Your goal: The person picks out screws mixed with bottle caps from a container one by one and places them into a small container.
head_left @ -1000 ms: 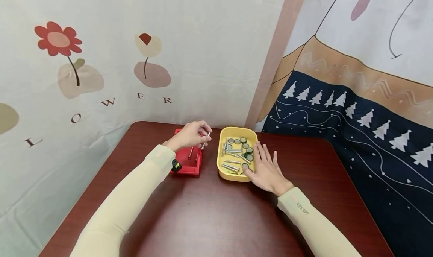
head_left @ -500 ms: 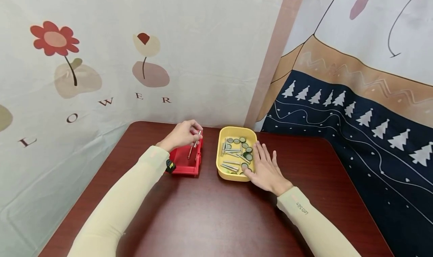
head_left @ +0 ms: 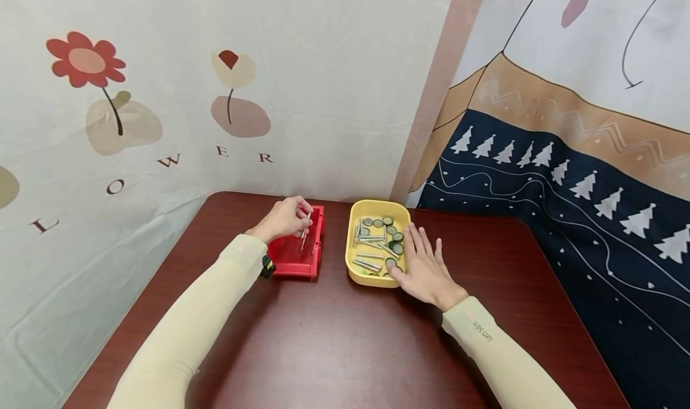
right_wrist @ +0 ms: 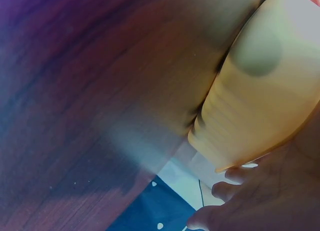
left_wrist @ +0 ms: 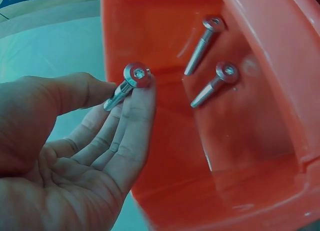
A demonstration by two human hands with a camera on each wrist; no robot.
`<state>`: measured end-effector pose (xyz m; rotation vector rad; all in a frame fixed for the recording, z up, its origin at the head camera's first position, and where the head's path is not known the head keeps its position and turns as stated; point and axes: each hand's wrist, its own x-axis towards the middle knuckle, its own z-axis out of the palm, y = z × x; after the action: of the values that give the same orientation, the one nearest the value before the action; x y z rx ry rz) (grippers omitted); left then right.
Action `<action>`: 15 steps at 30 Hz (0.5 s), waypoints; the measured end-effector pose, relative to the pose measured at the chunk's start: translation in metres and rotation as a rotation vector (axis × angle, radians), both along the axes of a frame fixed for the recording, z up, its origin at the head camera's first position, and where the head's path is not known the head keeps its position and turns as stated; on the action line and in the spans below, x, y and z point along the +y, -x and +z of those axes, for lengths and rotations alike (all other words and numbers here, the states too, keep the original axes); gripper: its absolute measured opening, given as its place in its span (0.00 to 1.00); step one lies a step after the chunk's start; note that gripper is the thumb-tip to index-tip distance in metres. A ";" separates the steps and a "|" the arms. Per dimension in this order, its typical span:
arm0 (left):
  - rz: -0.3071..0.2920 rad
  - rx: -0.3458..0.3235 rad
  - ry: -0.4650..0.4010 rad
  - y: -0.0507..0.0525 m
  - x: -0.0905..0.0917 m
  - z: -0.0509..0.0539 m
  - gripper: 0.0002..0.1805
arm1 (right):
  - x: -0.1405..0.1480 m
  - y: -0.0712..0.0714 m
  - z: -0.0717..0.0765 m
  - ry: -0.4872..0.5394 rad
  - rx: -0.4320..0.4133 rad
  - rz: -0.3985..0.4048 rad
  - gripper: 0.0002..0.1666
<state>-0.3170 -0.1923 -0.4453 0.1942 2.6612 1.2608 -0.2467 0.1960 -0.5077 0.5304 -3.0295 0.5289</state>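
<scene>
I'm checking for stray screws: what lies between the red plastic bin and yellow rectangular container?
Head view: bare brown tabletop between red bin and yellow container.

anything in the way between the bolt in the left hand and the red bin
Nothing visible is. The left hand holds the bolt above the open red bin; two other bolts lie inside, with bare floor beside them.

1 silver bolt [left_wrist: 131, 81] slants above a red bin [left_wrist: 170, 156] holding 2 bolts [left_wrist: 226, 73].
</scene>
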 end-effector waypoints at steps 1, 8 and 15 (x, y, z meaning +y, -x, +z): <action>0.000 0.000 0.007 0.001 0.000 -0.002 0.17 | 0.000 0.000 0.000 -0.001 0.001 -0.001 0.63; -0.018 -0.030 0.078 0.006 0.003 -0.011 0.17 | 0.000 0.001 -0.001 -0.006 0.000 -0.002 0.62; -0.024 -0.063 0.147 0.011 0.011 -0.013 0.20 | 0.000 0.001 0.000 -0.006 -0.001 0.002 0.63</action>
<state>-0.3275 -0.1816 -0.4587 0.1613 2.6746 1.0416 -0.2478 0.1962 -0.5077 0.5337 -3.0328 0.5208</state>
